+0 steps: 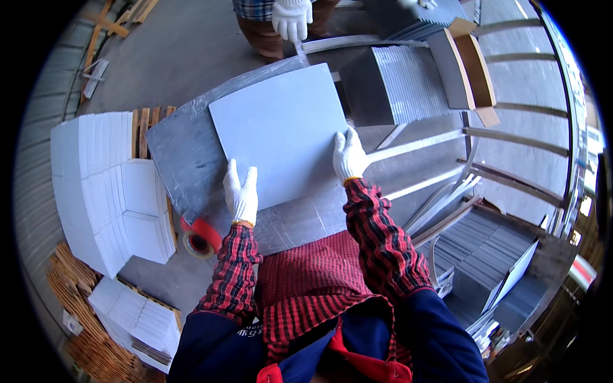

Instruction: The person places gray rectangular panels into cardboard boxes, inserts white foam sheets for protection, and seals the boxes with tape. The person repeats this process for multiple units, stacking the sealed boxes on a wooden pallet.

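A flat pale grey panel (281,131) lies tilted across a scuffed metal sheet (182,143) on the worktop in front of me. My left hand (241,196), in a white glove, holds the panel's left edge near its lower corner, with the thumb over the top face. On the opposite side my right hand (349,156), gloved the same way, grips the right edge near the near corner. The fingertips under the edges are partly hidden. A red tape roll (203,239) sits by the worktop's near left corner.
White panels (96,185) stand stacked on a pallet at left. Another person's gloved hand (292,19) is across the worktop. Right of the panel are a dark ribbed stack (408,83), an opened carton (461,70) and metal rails (418,147). Grey panels (476,255) fill the lower right.
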A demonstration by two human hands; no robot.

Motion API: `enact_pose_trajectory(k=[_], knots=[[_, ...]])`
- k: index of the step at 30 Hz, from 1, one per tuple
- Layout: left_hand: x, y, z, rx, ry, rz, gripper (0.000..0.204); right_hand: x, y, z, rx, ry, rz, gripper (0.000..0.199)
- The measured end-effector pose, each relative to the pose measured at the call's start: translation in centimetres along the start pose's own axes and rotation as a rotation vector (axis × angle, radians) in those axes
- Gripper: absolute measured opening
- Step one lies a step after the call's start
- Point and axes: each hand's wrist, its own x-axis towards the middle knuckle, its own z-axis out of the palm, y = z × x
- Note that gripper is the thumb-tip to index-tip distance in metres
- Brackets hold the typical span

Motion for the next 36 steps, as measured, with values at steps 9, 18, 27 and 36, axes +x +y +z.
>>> enact_pose_trajectory(k=[9, 18, 27, 36], knots=[[-2.6, 3.9, 4.2, 0.319, 0.029, 0.657, 0.067, -0.2, -1.0, -0.8, 0.049, -0.038, 0.045, 0.04], [-1.1, 4.5, 10.3, 0.374, 0.131, 0.757, 0.047, 0.3, 0.2, -0.1, 0.035, -0.066, 0.014, 0.042], [-1.2, 5.7, 11.2, 0.374, 0.214, 0.703, 0.046, 9.9, 7.6, -4.9, -0.109, -0.183, -0.153, 0.055], [-1.5, 5.1, 11.4, 0.528, 0.25, 0.699, 0.043, 28.4, 6.8, -2.5, -0.938, -0.164, -0.522, 0.074]])
